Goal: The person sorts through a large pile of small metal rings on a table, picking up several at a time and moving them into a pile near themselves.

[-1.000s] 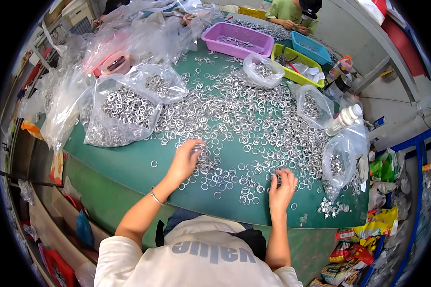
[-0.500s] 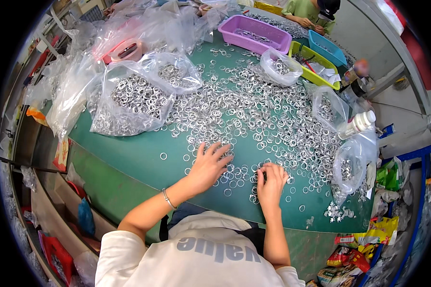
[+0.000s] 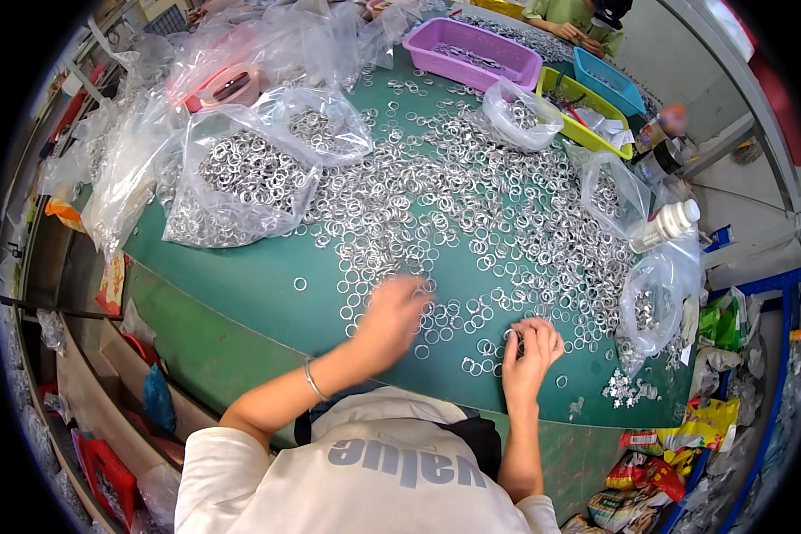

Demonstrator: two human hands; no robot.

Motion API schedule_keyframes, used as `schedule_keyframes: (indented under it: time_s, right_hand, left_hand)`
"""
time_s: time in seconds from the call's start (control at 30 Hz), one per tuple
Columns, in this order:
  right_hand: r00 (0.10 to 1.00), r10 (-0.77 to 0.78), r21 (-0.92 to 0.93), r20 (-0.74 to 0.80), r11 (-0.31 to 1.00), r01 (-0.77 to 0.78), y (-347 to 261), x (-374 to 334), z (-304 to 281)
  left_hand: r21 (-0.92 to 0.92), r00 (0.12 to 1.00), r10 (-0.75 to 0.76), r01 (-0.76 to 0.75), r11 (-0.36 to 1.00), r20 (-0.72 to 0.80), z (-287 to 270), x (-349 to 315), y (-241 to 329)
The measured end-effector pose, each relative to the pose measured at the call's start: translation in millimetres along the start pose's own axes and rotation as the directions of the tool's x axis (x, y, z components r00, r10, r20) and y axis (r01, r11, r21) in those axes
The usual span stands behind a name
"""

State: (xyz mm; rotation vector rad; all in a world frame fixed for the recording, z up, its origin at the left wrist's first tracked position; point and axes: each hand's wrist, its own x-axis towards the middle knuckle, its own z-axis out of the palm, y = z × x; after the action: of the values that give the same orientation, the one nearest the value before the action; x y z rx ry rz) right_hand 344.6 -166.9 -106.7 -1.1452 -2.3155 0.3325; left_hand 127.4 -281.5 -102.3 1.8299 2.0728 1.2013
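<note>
Silvery metal rings (image 3: 374, 191) lie in a wide, loose spread over the green table (image 3: 249, 276). Low over the near edge of that spread is my left hand (image 3: 387, 325), its fingers smeared by motion; whether it holds a ring cannot be made out. A small group of rings (image 3: 434, 322) lies just right of it. My right hand (image 3: 529, 360) is farther right, fingers curled toward the thumb, with metal rings showing between them. Beside its thumb are several more loose rings (image 3: 482, 358).
Clear bags of rings stand at left (image 3: 249, 178) and right (image 3: 650, 307). Purple (image 3: 427, 60), yellow-green (image 3: 587, 138) and blue (image 3: 607, 82) bins line the back, near another person's hands (image 3: 578, 36). A white bottle (image 3: 666, 226) lies at the right edge.
My right hand has moved right and nearer to me. My left hand has dropped slightly toward me and its fingers have drawn in, now blurred.
</note>
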Motion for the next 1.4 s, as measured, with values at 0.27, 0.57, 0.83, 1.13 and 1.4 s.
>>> schedule_keyframes:
  time_s: [0.27, 0.57, 0.83, 1.13, 1.4]
  right_hand:
    - [0.984, -0.088, 0.272, 0.156, 0.961, 0.042, -41, -13, 0]
    - [0.993, -0.091, 0.111, 0.076, 0.990, 0.082, -36, 8, 10]
    - [0.951, -0.227, 0.258, 0.212, 0.951, 0.169, -52, -12, 0]
    - [0.950, -0.240, 0.349, 0.198, 0.923, 0.161, -63, 4, 20]
    - [0.962, -0.206, 0.239, 0.178, 0.958, 0.161, -47, 0, 11]
  left_hand:
    - [0.047, 0.969, -0.025, 0.014, 0.999, 0.245, 11, -49, 21]
    - [0.007, 0.957, 0.038, -0.042, 0.999, 0.286, 22, -51, 42]
    - [-0.065, 0.977, -0.012, 0.026, 0.998, 0.214, 17, -64, 39]
    - [0.015, 0.953, 0.013, -0.018, 1.000, 0.303, 14, -72, 39]
    - [-0.040, 0.937, 0.053, -0.042, 0.998, 0.345, 16, -65, 42]
